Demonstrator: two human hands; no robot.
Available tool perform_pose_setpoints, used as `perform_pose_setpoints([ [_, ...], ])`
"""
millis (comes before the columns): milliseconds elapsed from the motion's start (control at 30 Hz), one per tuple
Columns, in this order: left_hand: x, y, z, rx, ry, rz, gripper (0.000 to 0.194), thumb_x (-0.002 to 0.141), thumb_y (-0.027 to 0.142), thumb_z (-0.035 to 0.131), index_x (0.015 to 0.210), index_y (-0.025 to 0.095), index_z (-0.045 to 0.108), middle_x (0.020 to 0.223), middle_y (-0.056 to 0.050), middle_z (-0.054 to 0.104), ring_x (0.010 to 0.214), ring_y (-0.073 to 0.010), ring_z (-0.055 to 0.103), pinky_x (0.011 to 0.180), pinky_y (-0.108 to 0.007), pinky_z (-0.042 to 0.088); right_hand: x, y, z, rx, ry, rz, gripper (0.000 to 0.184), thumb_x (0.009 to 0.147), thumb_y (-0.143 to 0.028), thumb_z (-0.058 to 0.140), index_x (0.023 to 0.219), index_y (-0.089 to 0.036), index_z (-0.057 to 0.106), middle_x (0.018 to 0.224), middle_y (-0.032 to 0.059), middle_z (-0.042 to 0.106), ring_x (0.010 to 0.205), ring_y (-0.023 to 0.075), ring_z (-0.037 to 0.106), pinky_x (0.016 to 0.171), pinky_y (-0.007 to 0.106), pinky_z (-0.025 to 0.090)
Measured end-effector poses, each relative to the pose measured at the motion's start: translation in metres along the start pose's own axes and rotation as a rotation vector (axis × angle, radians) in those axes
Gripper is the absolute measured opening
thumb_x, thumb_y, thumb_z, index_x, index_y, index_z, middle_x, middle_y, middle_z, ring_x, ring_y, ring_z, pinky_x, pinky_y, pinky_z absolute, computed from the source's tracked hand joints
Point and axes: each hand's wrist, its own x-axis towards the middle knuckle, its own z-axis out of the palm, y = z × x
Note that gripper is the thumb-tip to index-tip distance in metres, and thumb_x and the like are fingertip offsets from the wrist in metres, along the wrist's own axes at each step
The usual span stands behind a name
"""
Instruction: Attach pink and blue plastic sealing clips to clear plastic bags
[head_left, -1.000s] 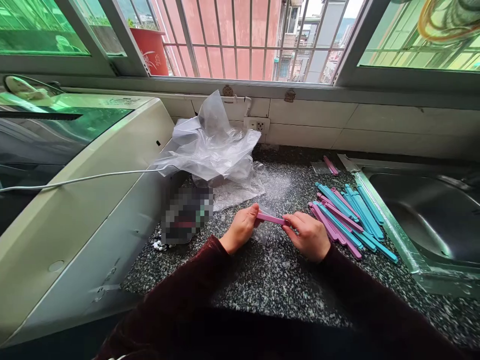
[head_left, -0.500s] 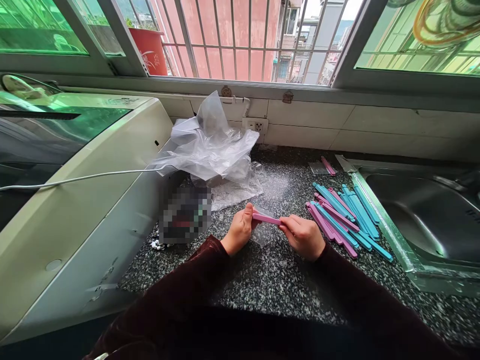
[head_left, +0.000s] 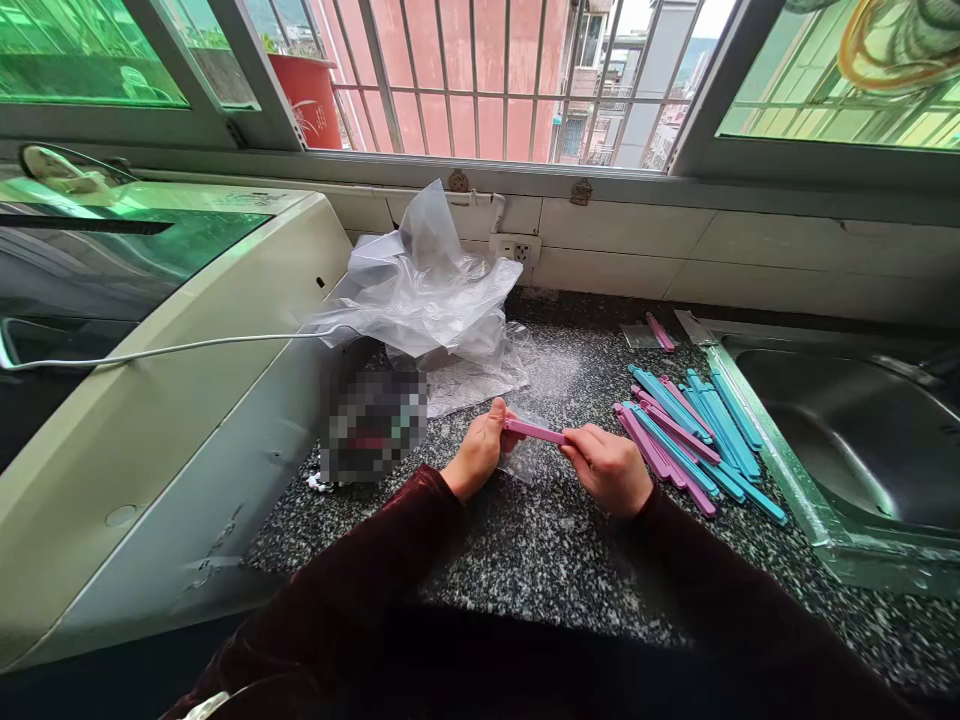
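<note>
Little is changed over the last second: the left thumb is raised more upright, while the pink strip (head_left: 534,431) is still held level-ish between both hands, just above the counter (head_left: 540,560). One end is gripped between thumb and fingers of the left hand (head_left: 478,450); the other is pinched by the fingertips of the right hand (head_left: 611,470). Behind and below the strip, a small clear bag (head_left: 523,462) is seen; whether it is held by the left hand cannot be told. The pile of pink and blue strips (head_left: 675,427) is left undisturbed beside the sink (head_left: 780,460), so the handling is judged unfinished for this piece.
</note>
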Motion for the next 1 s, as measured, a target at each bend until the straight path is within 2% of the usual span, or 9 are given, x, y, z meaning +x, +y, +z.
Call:
perform_pose_setpoints([
  [267,0.0019,0.0030,-0.0018,0.075,0.018,0.002,0.064,0.075,0.072,0.029,0.052,0.017,0.052,0.045,0.001,0.042,0.045,-0.0106,0.034,0.049,-0.026,0.028,0.0008,0.0006,-0.0015,0.102,0.032,0.021,0.016,0.087,-0.020,0.046,0.087,-0.015,0.061,0.070,0.0055,0.061,0.061,0.0141,0.058,0.056,0.024,0.045],
  [433,0.0041,0.0029,-0.0035,0.072,0.041,0.018,0.062,0.075,0.071,0.030,0.053,0.017,0.050,0.044,0.001,0.042,0.045,-0.0108,0.037,0.051,-0.026,0.030,0.0024,0.0018,-0.0033,0.245,0.058,0.082,0.011,0.085,-0.020,0.048,0.088,-0.017,0.059,0.070,0.0044,0.060,0.062,0.0143,0.056,0.057,0.025,0.046],
  [633,0.0065,0.0007,-0.0070,0.001,0.081,0.000,0.060,0.076,0.069,0.033,0.054,0.017,0.051,0.044,0.002,0.042,0.043,-0.0096,0.035,0.047,-0.026,0.028,0.0057,0.0015,-0.0072,0.396,0.104,0.153,0.012,0.085,-0.023,0.049,0.088,-0.016,0.059,0.068,0.0038,0.059,0.058,0.0129,0.054,0.054,0.025,0.046],
  [867,0.0087,-0.0005,-0.0090,-0.078,0.132,-0.016,0.056,0.077,0.067,0.036,0.055,0.017,0.050,0.043,0.001,0.043,0.041,-0.0090,0.036,0.044,-0.024,0.027,0.0043,0.0015,-0.0073,0.425,0.230,0.127,0.009,0.083,-0.022,0.053,0.088,-0.017,0.058,0.077,0.0064,0.065,0.063,0.0144,0.060,0.056,0.025,0.051],
  [1000,0.0094,0.0018,-0.0093,-0.153,0.148,-0.022,0.054,0.076,0.066,0.038,0.055,0.018,0.048,0.042,0.002,0.044,0.039,-0.0091,0.037,0.043,-0.024,0.028,0.0013,0.0022,-0.0036,0.550,0.232,0.181,0.009,0.081,-0.019,0.055,0.089,-0.017,0.059,0.086,0.0082,0.065,0.062,0.0135,0.061,0.053,0.025,0.052],
])
